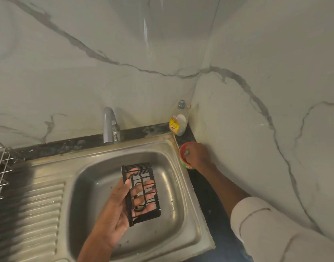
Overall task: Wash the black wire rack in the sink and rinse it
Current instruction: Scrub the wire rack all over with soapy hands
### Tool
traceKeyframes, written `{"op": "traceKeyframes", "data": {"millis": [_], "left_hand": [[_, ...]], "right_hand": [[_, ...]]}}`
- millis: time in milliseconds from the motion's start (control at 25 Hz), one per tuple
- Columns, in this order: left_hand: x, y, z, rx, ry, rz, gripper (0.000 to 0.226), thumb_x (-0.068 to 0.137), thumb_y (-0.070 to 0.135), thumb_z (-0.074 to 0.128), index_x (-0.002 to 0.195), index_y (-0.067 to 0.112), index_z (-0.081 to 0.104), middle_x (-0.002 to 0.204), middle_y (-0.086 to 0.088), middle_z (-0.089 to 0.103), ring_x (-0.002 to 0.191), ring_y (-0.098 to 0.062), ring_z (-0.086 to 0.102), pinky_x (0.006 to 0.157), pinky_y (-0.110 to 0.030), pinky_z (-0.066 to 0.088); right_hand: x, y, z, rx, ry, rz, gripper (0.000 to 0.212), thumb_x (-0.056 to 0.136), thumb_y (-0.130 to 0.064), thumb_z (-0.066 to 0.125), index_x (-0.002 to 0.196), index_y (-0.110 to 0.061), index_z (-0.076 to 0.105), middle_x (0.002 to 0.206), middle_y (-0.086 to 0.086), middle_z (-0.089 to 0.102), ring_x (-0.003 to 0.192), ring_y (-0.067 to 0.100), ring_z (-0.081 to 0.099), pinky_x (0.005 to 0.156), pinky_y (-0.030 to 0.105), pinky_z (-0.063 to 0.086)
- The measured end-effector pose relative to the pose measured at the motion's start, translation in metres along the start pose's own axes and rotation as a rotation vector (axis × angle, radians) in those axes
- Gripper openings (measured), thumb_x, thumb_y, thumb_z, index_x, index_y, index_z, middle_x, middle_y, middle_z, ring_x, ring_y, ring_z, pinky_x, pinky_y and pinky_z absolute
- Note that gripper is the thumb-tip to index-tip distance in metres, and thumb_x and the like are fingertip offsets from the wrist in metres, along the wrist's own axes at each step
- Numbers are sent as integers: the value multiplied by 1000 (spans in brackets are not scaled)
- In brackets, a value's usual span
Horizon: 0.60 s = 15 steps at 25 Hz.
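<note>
The black wire rack [143, 171] is a small rectangular basket of thin bars. My left hand [115, 210] holds it above the steel sink [173, 188], thumb along its left edge and fingers spread behind the bars. My right hand [197, 155] reaches to the right of the sink into a small red tub [183, 159] on the dark counter, fingers curled round a greyish scrubber [187, 152] inside it. The tap [110, 125] stands behind the basin with no water running.
A clear dish-soap bottle [178, 120] with a yellow label stands in the back corner. The ribbed steel draining board [43, 205] lies left of the basin. A wire dish rack [0, 167] sits at the far left. Marble walls close in behind and on the right.
</note>
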<state>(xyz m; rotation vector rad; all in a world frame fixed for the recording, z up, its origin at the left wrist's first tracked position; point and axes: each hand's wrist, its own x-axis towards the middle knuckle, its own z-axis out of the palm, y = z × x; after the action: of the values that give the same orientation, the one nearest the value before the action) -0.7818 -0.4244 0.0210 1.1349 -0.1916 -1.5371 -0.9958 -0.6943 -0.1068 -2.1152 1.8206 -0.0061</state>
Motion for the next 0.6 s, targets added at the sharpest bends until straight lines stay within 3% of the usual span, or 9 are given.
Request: {"op": "traceKeyframes", "data": {"millis": [80, 200, 400, 600], "left_hand": [[0, -1, -3, 5, 6, -14, 30, 106, 30, 53, 121, 28, 79, 132, -27, 71, 98, -39, 78, 86, -58, 64], [1, 4, -5, 14, 13, -17, 29, 104, 31, 56, 120, 29, 80, 132, -27, 71, 102, -41, 77, 87, -57, 64], [5, 8, -9, -8, 8, -27, 31, 105, 29, 54, 124, 24, 78, 131, -27, 71, 103, -43, 77, 86, -57, 63], [9, 7, -10, -51, 11, -75, 43, 108, 41, 50, 140, 18, 67, 138, -21, 70, 116, -44, 72, 81, -49, 65]], "right_hand": [[-1, -3, 2, -5, -2, 1, 39, 95, -28, 68, 131, -13, 67, 130, 10, 68, 120, 29, 63, 97, 34, 49], [-1, -10, -4, -17, 30, -25, 27, 93, -26, 69, 117, -17, 76, 116, 6, 73, 109, 27, 68, 91, 33, 52], [3, -10, -9, 6, 13, 18, 39, 95, -31, 69, 129, -12, 69, 127, 8, 69, 118, 28, 64, 98, 36, 51], [-4, -9, -5, 13, 106, 17, 43, 91, -22, 76, 132, -12, 66, 128, 9, 68, 119, 29, 64, 100, 38, 52]]}}
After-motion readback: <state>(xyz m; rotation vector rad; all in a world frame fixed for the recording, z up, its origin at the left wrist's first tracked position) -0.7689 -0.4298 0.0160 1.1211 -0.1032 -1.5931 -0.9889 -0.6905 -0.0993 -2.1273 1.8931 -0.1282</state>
